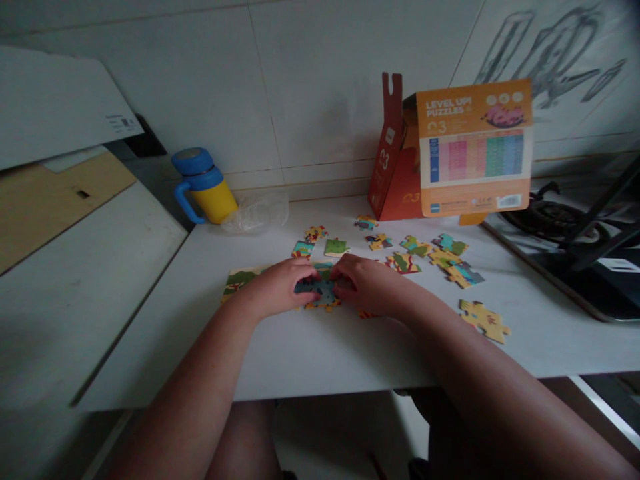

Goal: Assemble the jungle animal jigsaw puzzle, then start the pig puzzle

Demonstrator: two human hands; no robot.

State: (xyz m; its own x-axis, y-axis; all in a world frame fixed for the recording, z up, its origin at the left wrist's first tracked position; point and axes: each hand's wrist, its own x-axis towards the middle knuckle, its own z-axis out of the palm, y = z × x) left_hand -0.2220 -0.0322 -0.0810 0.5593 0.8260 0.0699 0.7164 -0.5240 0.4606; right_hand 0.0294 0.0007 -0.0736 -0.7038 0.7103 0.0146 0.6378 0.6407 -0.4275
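My left hand (281,287) and my right hand (369,285) meet at the middle of the white table. Between them lies a grey-blue jigsaw puzzle piece (326,291) with dark spots, flat among joined pieces. The fingers and thumb of my left hand are curled onto its left side; those of my right hand close on its right side, partly hiding it. From under my left forearm shows a joined puzzle section (240,280) with a green tree. A green puzzle piece (336,247) lies just beyond my fingertips. An orange-striped piece (369,315) peeks out below my right hand.
Several loose puzzle pieces (450,257) are spread to the right, with a yellow one (484,320) nearer the front. Behind stand an orange puzzle box (475,150) and a blue-and-yellow mug (213,197) beside a clear plastic bag (257,212). A black stand (590,267) occupies the right.
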